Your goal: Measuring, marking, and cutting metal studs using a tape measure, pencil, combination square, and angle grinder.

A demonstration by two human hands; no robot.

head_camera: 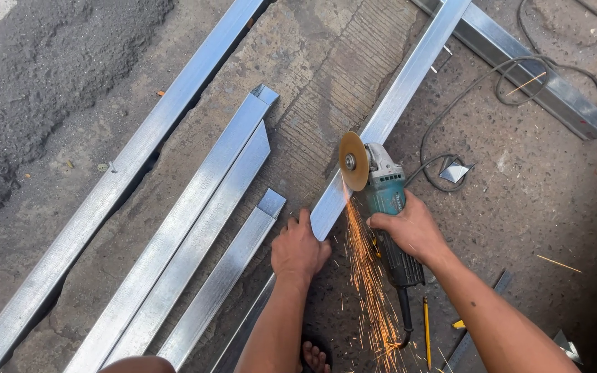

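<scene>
A: In the head view, where does the long silver galvanised steel channel (388,117) sit?

B: It runs from the upper right of the frame down to the centre. The left hand (298,250) lies flat on it at lower centre, palm down, fingers spread and pressing rather than curled around it.

A: And the other hand?

B: The right hand (409,231), just right of centre, is closed tight around the body of a teal and grey angle grinder (387,207). Its round gold-coloured cutting disc (353,161) meets the channel just above the left hand, and orange sparks (367,276) stream down toward the bottom edge.

A: What else lies about?

B: 4 more silver steel lengths (195,228) slant across the left half on the rough concrete ground (540,200). A black power cable (492,83) loops at upper right, and a yellow pencil (427,331) lies at lower centre.

A: Anything hard to read?

B: The cut itself is hidden behind the disc. The channel below the left hand is covered by the forearm. Toes (316,358) show at the bottom edge, mostly cut off.
</scene>
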